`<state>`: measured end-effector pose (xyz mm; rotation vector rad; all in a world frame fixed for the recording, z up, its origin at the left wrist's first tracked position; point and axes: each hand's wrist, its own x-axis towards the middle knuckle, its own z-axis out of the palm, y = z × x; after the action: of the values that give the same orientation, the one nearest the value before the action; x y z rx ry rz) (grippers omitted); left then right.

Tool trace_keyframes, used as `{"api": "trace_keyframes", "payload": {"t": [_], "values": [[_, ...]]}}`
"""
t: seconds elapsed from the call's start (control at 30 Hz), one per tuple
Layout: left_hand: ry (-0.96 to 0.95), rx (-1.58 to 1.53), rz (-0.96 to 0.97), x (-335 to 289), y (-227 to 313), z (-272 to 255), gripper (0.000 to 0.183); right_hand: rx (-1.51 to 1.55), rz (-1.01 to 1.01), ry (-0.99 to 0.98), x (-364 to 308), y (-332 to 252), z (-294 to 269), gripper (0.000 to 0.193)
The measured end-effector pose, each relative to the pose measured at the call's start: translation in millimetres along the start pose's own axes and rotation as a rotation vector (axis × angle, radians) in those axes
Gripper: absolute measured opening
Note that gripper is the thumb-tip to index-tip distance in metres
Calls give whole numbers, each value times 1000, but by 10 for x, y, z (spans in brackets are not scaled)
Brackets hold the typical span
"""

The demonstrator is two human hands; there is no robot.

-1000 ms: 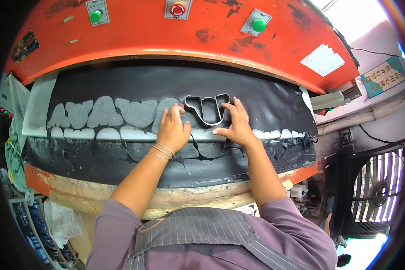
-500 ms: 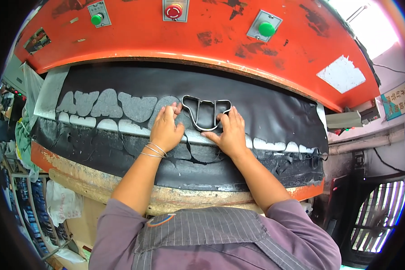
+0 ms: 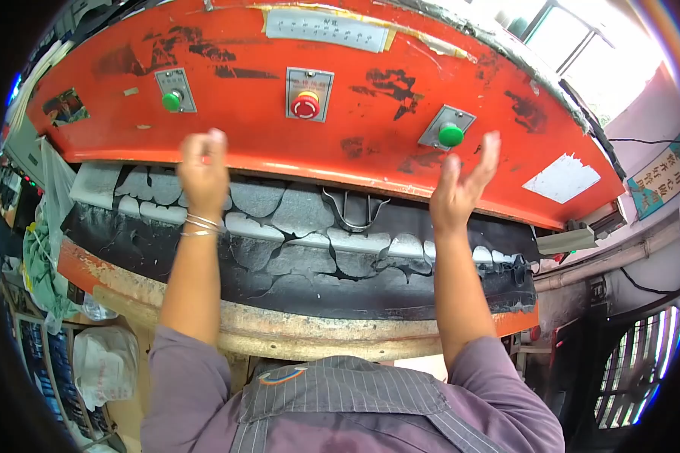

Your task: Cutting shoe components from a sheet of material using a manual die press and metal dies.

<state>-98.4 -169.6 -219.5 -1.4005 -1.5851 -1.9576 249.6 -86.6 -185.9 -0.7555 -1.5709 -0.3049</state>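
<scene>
Both my hands are raised in front of an orange-red press beam (image 3: pixel 393 151), off the material. My left hand (image 3: pixel 202 177), slightly blurred, is loosely curled with a gap between thumb and fingers; nothing shows in it. It is below and right of a green push button (image 3: pixel 171 101). My right hand (image 3: pixel 461 192) is empty with fingers spread, just below another green push button (image 3: pixel 451 135). Between them a metal cutting die (image 3: pixel 359 226) lies on a black sheet (image 3: pixel 408 221), its far part hidden under the beam. Left of the die are several cut outlines.
A red stop button (image 3: pixel 305 105) sits mid-beam. Cut scraps of black sheet (image 3: pixel 310 291) hang over the front, above a worn wooden edge (image 3: pixel 310 336). A plastic bag (image 3: pixel 106 366) hangs at lower left. A pale pipe (image 3: pixel 604 264) runs along the right wall.
Both hands have let go of the cutting die and risen apart toward the beam. The view has tilted up, and the beam now covers the die's far part.
</scene>
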Motion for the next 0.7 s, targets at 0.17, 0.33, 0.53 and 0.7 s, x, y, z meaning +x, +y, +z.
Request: {"api": "trace_keyframes", "payload": {"t": [0.17, 0.33, 0.53, 0.7], "values": [[-97, 320, 208, 1013, 157, -364, 36, -380, -96, 11, 791, -42, 283, 62], [-310, 196, -10, 661, 263, -477, 37, -56, -170, -34, 294, -129, 141, 59], [-1133, 30, -209, -1092, 1116, -727, 26, 355, -37, -1416, -817, -1260, -809, 50], [-1124, 194, -74, -1573, 1516, -732, 17, 207, -6, -1323, -1224, -1431, -976, 45]]}}
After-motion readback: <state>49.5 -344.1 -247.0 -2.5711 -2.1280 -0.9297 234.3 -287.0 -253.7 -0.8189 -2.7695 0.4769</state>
